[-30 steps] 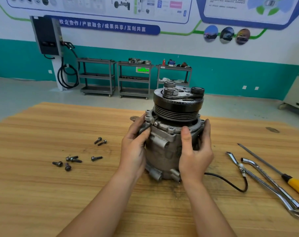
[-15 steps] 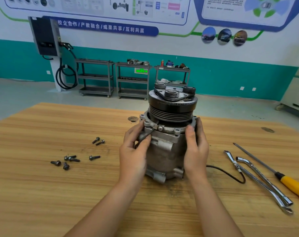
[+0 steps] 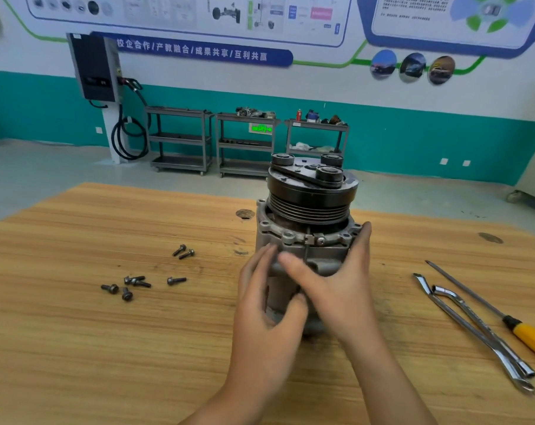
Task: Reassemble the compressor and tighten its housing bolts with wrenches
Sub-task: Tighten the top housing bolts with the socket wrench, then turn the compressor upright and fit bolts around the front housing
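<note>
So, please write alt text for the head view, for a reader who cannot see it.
The left hand and right hand hold an upright compressor on a wooden table, pulley on top. Loose bolts lie to its left; two wrenches and a yellow-handled screwdriver to its right.

Compressor [image 3: 309, 210] rotated upright between my hands. Its screwed clip [image 3: 315, 239] came round to the near face, and the three bosses on the pulley hub [image 3: 309, 174] took new positions. My left hand [image 3: 266, 308] slid from the flange [image 3: 269, 230] to lower on the body. My right hand [image 3: 343, 289] laid its thumb [image 3: 294, 263] across the near side.
</note>
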### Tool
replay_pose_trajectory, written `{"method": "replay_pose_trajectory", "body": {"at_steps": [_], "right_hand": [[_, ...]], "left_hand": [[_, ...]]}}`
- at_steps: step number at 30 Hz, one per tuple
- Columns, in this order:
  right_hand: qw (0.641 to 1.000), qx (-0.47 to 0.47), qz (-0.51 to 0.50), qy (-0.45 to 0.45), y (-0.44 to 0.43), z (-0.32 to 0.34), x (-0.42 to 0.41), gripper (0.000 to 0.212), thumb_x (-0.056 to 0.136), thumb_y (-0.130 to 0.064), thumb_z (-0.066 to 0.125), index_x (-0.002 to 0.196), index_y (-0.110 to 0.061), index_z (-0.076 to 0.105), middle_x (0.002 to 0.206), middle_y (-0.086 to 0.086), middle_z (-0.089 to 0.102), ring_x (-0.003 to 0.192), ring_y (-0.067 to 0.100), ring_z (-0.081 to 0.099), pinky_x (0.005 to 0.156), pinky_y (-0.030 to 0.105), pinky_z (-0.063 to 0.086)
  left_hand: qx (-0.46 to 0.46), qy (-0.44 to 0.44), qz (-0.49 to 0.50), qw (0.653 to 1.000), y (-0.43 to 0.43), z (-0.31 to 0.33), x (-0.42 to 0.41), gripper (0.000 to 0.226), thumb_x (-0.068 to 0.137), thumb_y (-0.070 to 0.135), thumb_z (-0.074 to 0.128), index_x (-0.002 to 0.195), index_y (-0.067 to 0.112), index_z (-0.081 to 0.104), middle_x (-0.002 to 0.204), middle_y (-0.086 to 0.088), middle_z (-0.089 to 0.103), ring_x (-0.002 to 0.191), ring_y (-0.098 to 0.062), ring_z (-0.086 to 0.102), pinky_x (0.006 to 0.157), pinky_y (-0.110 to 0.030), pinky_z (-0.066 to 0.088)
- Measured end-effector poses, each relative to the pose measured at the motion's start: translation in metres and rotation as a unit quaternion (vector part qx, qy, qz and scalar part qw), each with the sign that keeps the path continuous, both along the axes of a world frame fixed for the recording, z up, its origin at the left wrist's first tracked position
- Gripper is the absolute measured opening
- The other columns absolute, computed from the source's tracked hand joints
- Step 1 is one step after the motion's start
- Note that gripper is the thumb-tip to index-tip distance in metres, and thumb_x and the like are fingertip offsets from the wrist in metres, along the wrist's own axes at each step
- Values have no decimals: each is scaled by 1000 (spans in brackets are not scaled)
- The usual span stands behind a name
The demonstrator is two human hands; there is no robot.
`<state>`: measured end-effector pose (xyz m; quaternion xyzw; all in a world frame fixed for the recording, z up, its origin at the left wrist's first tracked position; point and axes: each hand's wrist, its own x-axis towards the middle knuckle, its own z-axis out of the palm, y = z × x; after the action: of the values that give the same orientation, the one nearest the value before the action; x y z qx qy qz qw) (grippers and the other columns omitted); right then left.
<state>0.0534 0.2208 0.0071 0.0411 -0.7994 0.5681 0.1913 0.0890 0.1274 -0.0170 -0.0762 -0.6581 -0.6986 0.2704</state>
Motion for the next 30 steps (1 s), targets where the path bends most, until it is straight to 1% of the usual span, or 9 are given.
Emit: {"method": "replay_pose_trajectory", "body": {"at_steps": [5, 9, 14, 17, 19, 22, 24, 28, 30], "right_hand": [[998, 47, 26, -27, 11, 3, -2, 156, 24, -76, 73, 149, -32, -9, 154, -7, 23, 140, 12, 26, 114, 42, 27], [990, 74, 109, -54, 37, 14, -8, 142, 30, -71, 76, 149, -30, 10, 143, -16, 40, 128, -1, 40, 105, 19, 35], [991, 94, 67, -67, 43, 14, 4, 142, 36, -79, 72, 144, -46, -14, 157, -17, 3, 137, 0, 12, 105, 26, 16], [989, 139, 47, -33, 18, 0, 22, 132, 28, -86, 66, 112, -69, -35, 148, -32, -18, 133, -7, -3, 111, 32, 5], [987, 159, 22, 8, 7, -7, 23, 126, 44, -72, 73, 108, -67, -36, 147, -31, -19, 137, -4, -8, 117, 37, 2], [989, 144, -1, 34, 8, -4, 17, 122, 61, -47, 80, 111, -62, -30, 156, -17, 0, 144, 14, 6, 117, 38, 12], [988, 149, 20, 13, 15, -3, 17, 122, 56, -54, 78, 109, -64, -31, 157, -14, 2, 144, 13, 7, 118, 42, 11], [993, 98, 52, -35, 16, 5, 23, 133, 27, -86, 61, 122, -62, -29, 154, -23, -1, 142, 7, 7, 115, 36, 13], [995, 91, 38, -23, 15, 2, 20, 137, 39, -78, 67, 140, -48, -21, 155, -22, 3, 142, 6, 10, 112, 30, 15]], "left_hand": [[46, -12, -11, 999, 14, -1, 17, 66, 59, 3, 50, 114, 39, 49, 128, 26, 47, 121, 10, 43, 91, -4, 38], [-2, -10, -46, 999, 17, -9, 34, 79, 55, 2, 47, 120, 46, 50, 128, 39, 44, 126, 16, 33, 94, 0, 32], [-26, -1, -153, 988, -31, -4, 32, 57, 71, 6, 60, 113, 44, 62, 124, 26, 57, 116, 3, 53, 88, -9, 42], [-153, -11, 39, 987, -97, -5, 4, 33, 82, -3, 64, 89, 29, 67, 89, 11, 72, 81, 1, 66, 71, -7, 47], [-367, -54, 165, 914, -137, -4, -25, 21, 85, 3, 63, 95, 20, 69, 98, 5, 70, 85, -4, 63, 73, -12, 45], [-654, -165, 203, 710, -169, -13, -65, 32, 95, 29, 50, 126, 23, 57, 130, 4, 55, 117, -18, 50, 89, -31, 40], [-743, -183, 195, 614, -171, -22, -78, 31, 98, 34, 40, 123, 26, 56, 129, 7, 54, 120, -16, 46, 91, -32, 37], [-756, -157, 194, 605, -165, -33, -89, 30, 99, 29, 36, 115, 26, 61, 118, 6, 60, 113, -16, 51, 90, -30, 37], [-741, -147, 192, 627, -162, -32, -87, 28, 98, 28, 41, 115, 23, 63, 117, 3, 61, 109, -17, 54, 87, -29, 39]]}}
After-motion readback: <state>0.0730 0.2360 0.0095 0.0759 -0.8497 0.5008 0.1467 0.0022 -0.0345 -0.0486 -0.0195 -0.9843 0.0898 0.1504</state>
